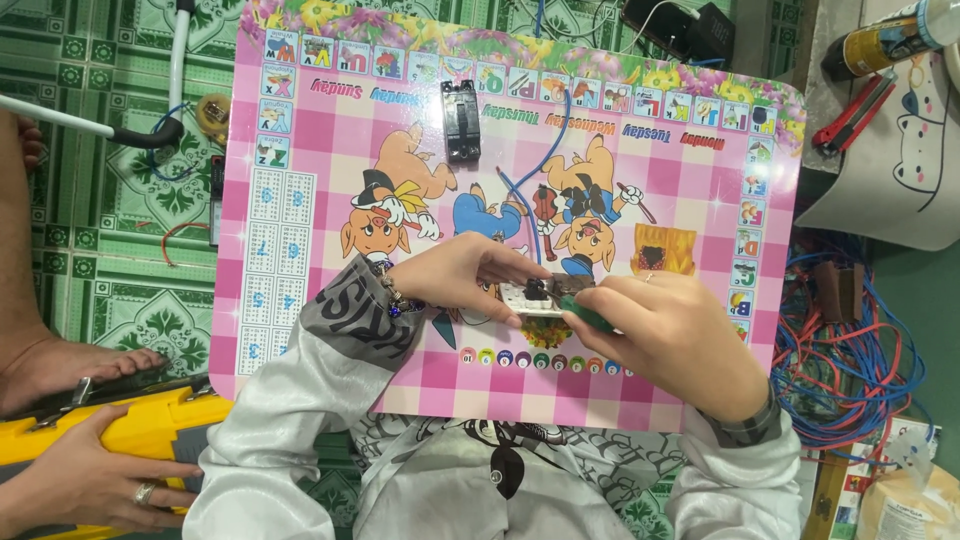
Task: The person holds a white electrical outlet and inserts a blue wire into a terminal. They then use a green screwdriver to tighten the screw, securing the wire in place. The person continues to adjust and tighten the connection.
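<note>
Left hand (455, 272) is pinching the white switch plate (535, 297); at its 3 o'clock, right hand (665, 335) is gripping a green-handled screwdriver (588, 315).

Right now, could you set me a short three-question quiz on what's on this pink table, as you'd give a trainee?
1. True or false: the black circuit breaker lies apart from both hands, further up the pink table.
2. Which hand holds the green-handled tool: A left, B right?
3. What does the left hand steady against the table?

Key
1. True.
2. B: the right hand grips it, its tip hidden at the small white switch plate.
3. The small white switch plate, with a dark knob in its middle.
</note>
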